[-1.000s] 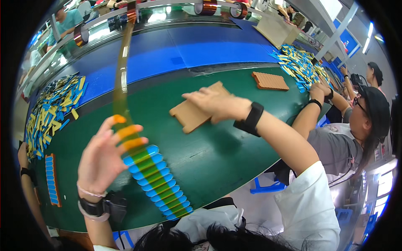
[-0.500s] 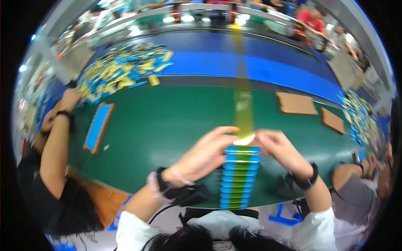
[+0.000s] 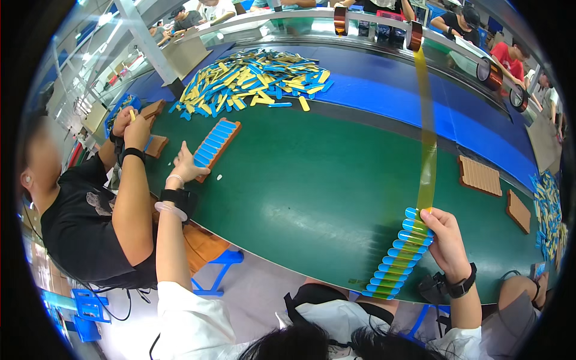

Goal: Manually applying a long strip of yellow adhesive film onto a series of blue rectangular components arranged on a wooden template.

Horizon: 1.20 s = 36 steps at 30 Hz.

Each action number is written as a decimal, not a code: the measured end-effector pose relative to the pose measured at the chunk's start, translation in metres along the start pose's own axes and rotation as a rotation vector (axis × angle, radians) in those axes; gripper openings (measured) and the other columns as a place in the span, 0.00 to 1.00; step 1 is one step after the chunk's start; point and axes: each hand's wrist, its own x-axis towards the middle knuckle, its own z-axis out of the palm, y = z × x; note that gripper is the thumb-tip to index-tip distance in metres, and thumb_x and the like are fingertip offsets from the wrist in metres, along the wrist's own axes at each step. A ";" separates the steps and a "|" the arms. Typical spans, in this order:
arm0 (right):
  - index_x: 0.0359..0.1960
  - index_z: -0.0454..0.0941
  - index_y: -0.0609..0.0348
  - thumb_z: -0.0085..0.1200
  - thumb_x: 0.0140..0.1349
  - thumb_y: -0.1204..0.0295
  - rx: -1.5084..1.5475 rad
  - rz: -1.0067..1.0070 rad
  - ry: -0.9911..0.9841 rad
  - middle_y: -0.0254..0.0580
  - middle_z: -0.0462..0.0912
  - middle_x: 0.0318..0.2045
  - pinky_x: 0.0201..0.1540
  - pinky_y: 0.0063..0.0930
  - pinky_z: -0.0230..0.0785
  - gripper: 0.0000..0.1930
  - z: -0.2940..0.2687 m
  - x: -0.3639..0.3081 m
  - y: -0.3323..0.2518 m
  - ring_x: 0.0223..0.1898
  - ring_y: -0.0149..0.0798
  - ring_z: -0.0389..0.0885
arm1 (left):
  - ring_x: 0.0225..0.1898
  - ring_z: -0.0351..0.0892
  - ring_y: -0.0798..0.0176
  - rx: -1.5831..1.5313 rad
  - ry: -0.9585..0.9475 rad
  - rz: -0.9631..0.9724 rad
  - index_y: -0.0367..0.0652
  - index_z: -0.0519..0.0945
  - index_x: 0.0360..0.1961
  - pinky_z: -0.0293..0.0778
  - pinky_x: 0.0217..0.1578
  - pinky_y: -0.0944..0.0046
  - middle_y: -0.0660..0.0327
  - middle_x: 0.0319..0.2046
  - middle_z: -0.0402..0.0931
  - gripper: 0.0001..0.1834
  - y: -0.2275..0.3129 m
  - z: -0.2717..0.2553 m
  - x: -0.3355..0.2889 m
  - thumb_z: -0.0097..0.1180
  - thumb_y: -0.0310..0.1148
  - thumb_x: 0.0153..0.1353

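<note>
My left hand (image 3: 191, 168) is at the near end of a brown grooved tray (image 3: 231, 133) lined with blue strips (image 3: 215, 143). Its fingers are stretched out and apart, touching the tray's near corner. Farther right, my right hand (image 3: 447, 240) pinches a translucent amber tape (image 3: 427, 162), thumb on top. The tape runs from a roll (image 3: 414, 36) on the far rail down to my right hand. Below the thumb, it continues along the middle of a row of blue round-ended strips (image 3: 393, 259), which reaches the near table edge.
A heap of blue and yellow strips (image 3: 252, 78) lies at the far left. Two brown trays (image 3: 480, 176) (image 3: 518, 211) rest at the right, near another heap (image 3: 547, 210). At my left, a co-worker's hands (image 3: 135, 126) hold a small yellow piece. The table (image 3: 288, 180) is green.
My left hand has left the tape and reached left to the strip-filled tray. My right hand keeps hold of the tape at the row's far end. The view has turned left.
</note>
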 end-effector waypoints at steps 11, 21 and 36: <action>0.32 0.73 0.66 0.48 0.58 0.70 0.086 -0.106 0.080 0.37 0.77 0.28 0.33 0.16 0.66 0.10 -0.009 -0.015 0.006 0.28 0.24 0.74 | 0.39 0.67 0.38 -0.138 0.201 0.127 0.33 0.36 0.59 0.67 0.41 0.49 0.36 0.38 0.65 0.61 0.097 0.033 -0.079 0.64 0.44 0.32; 0.30 0.74 0.66 0.49 0.57 0.70 0.087 -0.141 0.164 0.35 0.77 0.26 0.30 0.15 0.64 0.10 -0.015 -0.020 0.004 0.26 0.23 0.73 | 0.33 0.65 0.50 -0.144 0.175 0.360 0.25 0.42 0.58 0.68 0.33 0.55 0.48 0.35 0.64 0.53 0.239 0.046 -0.215 0.60 0.39 0.38; 0.27 0.76 0.65 0.54 0.53 0.74 -0.287 0.025 0.328 0.30 0.76 0.23 0.24 0.14 0.60 0.05 0.014 -0.108 0.064 0.23 0.19 0.68 | 0.35 0.67 0.58 -0.530 0.008 0.675 0.30 0.67 0.47 0.66 0.35 0.65 0.55 0.35 0.64 0.30 0.201 0.057 -0.229 0.63 0.29 0.41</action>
